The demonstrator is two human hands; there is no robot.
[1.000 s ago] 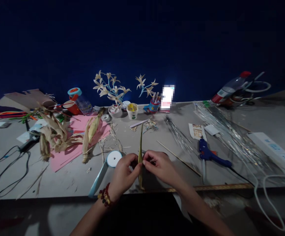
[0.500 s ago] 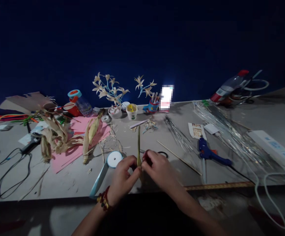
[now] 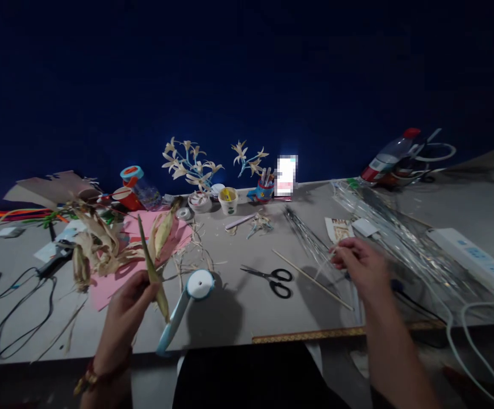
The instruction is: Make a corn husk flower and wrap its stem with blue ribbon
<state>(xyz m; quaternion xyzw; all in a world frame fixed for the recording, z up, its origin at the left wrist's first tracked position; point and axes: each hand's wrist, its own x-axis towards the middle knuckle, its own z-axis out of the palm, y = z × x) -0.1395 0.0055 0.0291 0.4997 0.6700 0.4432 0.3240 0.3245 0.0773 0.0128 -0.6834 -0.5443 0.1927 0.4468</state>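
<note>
My left hand, a beaded bracelet at its wrist, pinches a long, pointed, greenish corn husk piece above the table's left front. Out to the right, my right hand is closed with a thin pale strip showing at its fingertips; the strip looks like husk fibre but is faint. Between the hands lie black-handled scissors and a roll of light blue ribbon with its tail hanging toward the front edge. My right hand and forearm mostly cover the blue glue gun.
Dried husks and pink paper lie left. Husk flowers, a small cup and a lit phone stand at the back. A thin stick, wires, a plastic bottle and a power strip occupy the right.
My hands, together at the middle before, have moved apart. The left carried the husk piece leftward; the right went right with a thin strip. The scissors now show fully.
</note>
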